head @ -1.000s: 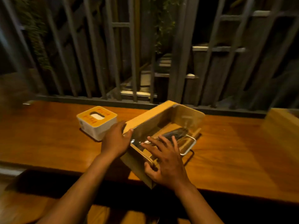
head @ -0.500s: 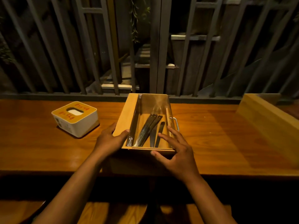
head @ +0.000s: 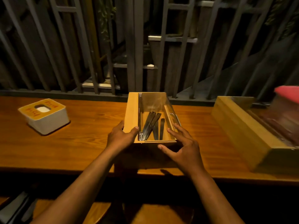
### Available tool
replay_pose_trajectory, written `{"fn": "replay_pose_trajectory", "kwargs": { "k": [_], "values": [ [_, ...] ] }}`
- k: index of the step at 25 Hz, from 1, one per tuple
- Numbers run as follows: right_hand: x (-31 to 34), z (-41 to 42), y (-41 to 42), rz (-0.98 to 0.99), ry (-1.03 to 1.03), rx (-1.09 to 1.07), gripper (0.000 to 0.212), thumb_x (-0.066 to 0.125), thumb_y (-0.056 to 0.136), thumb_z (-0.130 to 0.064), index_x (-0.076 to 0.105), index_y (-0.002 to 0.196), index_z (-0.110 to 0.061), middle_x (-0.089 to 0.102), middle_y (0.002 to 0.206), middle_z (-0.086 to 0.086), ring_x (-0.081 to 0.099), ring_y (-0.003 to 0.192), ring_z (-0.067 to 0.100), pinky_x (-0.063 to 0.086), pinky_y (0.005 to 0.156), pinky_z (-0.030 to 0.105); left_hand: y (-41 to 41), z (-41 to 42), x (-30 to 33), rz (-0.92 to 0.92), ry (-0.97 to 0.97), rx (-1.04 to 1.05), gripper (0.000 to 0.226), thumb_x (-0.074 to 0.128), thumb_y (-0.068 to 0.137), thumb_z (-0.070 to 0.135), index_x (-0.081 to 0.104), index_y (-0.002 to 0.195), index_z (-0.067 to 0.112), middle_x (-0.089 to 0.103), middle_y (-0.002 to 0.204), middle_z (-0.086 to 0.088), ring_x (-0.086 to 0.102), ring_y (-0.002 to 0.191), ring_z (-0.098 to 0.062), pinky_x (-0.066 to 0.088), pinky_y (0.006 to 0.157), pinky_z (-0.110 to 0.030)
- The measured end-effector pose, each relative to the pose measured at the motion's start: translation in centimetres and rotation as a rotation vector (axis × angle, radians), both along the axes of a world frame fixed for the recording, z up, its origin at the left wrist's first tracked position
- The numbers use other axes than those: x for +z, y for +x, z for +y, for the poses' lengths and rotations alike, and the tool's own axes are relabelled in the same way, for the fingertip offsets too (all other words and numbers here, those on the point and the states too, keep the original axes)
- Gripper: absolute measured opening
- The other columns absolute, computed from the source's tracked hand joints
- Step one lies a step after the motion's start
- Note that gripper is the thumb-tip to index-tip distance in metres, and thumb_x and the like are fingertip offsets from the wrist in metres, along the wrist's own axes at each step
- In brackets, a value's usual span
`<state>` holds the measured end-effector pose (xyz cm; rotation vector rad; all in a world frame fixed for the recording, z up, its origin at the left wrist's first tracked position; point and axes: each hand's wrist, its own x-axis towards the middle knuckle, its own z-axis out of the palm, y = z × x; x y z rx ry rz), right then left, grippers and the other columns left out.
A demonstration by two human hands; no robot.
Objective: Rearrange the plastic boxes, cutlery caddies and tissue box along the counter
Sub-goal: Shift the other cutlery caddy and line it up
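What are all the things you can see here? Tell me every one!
Counter: one, orange-brown wood, across the middle.
Cutlery caddy: one, light wood with a clear lid, centre of the counter.
Cutlery: several dark metal pieces, inside that caddy.
Tissue box: one, white with a yellow top, left.
Second wooden caddy: one, light wood, right.
Red-lidded box: one, blurred, far right.
Railing: grey bars, behind the counter.
Left hand: gripping the caddy's left wall.
Right hand: open, at the caddy's near right corner.

Dim, warm light from above; dark foreground, bowed edges, blurred right side.
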<state>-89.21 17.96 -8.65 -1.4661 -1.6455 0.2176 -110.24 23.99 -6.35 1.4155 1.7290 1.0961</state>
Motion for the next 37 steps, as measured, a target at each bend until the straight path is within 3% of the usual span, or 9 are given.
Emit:
{"fn": "replay_pose_trajectory", "kwargs": {
  "k": [8, 15, 20, 22, 24, 29, 32, 37],
  "values": [
    [0.0, -2.4, 11.9, -0.016, 0.031, -0.095, 0.063, 0.075, 0.068, -0.053, 0.058, 0.126, -0.035, 0.045, 0.144, -0.01, 0.036, 0.133, 0.005, 0.041, 0.106, 0.036, 13.1, -0.9, -0.1, -0.03, 0.015, -0.072, 0.057, 0.065, 0.086, 0.043, 0.046, 0.137, 0.028, 0.058, 0.131, -0.005, 0.055, 0.117, -0.031, 0.052, 0.092, -0.046],
    [0.1, -2.6, 18.3, -0.002, 0.005, -0.116, 0.062, 0.075, 0.069, -0.053, 0.058, 0.125, -0.035, 0.044, 0.145, -0.011, 0.038, 0.133, 0.005, 0.037, 0.103, 0.027, 19.6, -0.2, -0.5, -0.016, 0.02, -0.11, 0.059, 0.065, 0.084, 0.047, 0.045, 0.136, 0.026, 0.058, 0.13, -0.005, 0.056, 0.115, -0.031, 0.054, 0.09, -0.046],
    [0.3, -2.4, 19.1, -0.014, -0.011, -0.143, 0.062, 0.076, 0.07, -0.052, 0.058, 0.126, -0.033, 0.043, 0.146, -0.009, 0.036, 0.133, 0.006, 0.036, 0.105, 0.032, 20.8, -0.1, -0.4, -0.001, 0.042, -0.136, 0.059, 0.063, 0.085, 0.048, 0.044, 0.137, 0.026, 0.058, 0.131, -0.005, 0.056, 0.116, -0.031, 0.054, 0.09, -0.046],
    [0.4, -2.7, 18.8, -0.041, -0.041, -0.17, 0.062, 0.069, 0.071, -0.06, 0.056, 0.127, -0.036, 0.042, 0.148, -0.009, 0.035, 0.136, 0.011, 0.039, 0.107, 0.042, 20.7, -0.1, -0.4, 0.017, 0.044, -0.155, 0.058, 0.059, 0.088, 0.047, 0.041, 0.138, 0.025, 0.056, 0.133, -0.005, 0.055, 0.118, -0.031, 0.053, 0.091, -0.047],
    [1.1, -2.9, 18.0, -0.113, -0.063, -0.238, 0.059, 0.056, 0.074, -0.068, 0.055, 0.126, -0.039, 0.043, 0.149, -0.008, 0.031, 0.141, 0.017, 0.033, 0.111, 0.052, 20.2, -0.5, -0.4, 0.063, 0.076, -0.198, 0.055, 0.055, 0.091, 0.044, 0.04, 0.14, 0.024, 0.056, 0.135, -0.005, 0.055, 0.119, -0.03, 0.052, 0.092, -0.044],
    [3.3, -1.3, 11.2, -0.317, 0.024, -0.242, 0.043, 0.045, 0.09, -0.051, 0.055, 0.129, -0.035, 0.045, 0.148, -0.004, 0.025, 0.144, 0.02, 0.013, 0.118, 0.053, 15.3, -2.8, 0.5, 0.441, 0.298, -0.169, 0.052, 0.052, 0.093, 0.038, 0.041, 0.142, 0.026, 0.058, 0.135, -0.002, 0.056, 0.118, -0.025, 0.049, 0.091, -0.037],
    [3.4, 0.8, 4.2, -0.331, 0.017, -0.098, 0.047, 0.04, 0.091, -0.05, 0.05, 0.135, -0.035, 0.042, 0.15, -0.003, 0.024, 0.145, 0.021, 0.013, 0.117, 0.054, 8.4, -3.2, 1.2, 0.613, 0.401, -0.075, 0.053, 0.053, 0.092, 0.038, 0.042, 0.142, 0.028, 0.05, 0.143, -0.003, 0.043, 0.132, -0.025, 0.04, 0.104, -0.04],
    [2.6, 4.5, -8.9, -0.337, 0.009, 0.069, 0.046, 0.046, 0.091, -0.05, 0.049, 0.134, -0.036, 0.045, 0.148, -0.004, 0.027, 0.143, 0.021, 0.021, 0.115, 0.052, -7.0, -2.9, 0.6, 0.688, 0.356, 0.08, 0.049, 0.054, 0.091, 0.039, 0.048, 0.138, 0.026, 0.054, 0.138, -0.006, 0.046, 0.127, -0.026, 0.042, 0.101, -0.041]
  ]
}}
